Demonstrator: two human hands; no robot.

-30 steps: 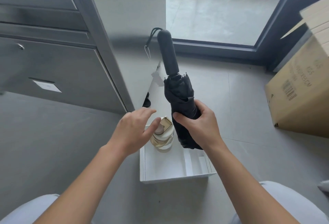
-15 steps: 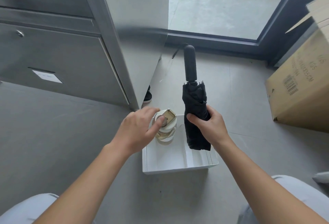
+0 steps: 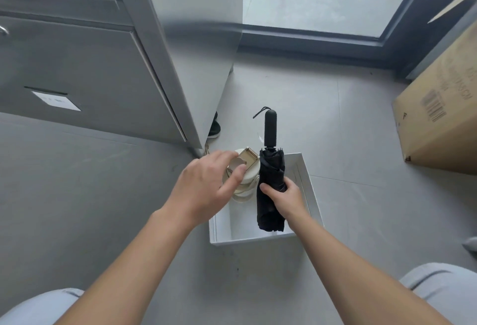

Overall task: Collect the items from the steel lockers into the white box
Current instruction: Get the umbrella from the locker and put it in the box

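The right hand (image 3: 284, 196) grips the black umbrella (image 3: 271, 167) upright in the white box (image 3: 258, 241), sparing floor space. At the box's far-left corner the left hand (image 3: 206, 187) clasps the lid of the cream bottle (image 3: 249, 173), perhaps steadying it.

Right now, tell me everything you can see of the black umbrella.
The umbrella is a compact black one, folded, its fabric canopy bunched in loose pleats. A matte black cylindrical handle tops it, with a thin cord loop at the end. It stands roughly upright, handle up, lower end down inside the white box. The right hand closes its grip round the canopy's middle. A cream bottle stands close on its left; whether they touch is unclear.
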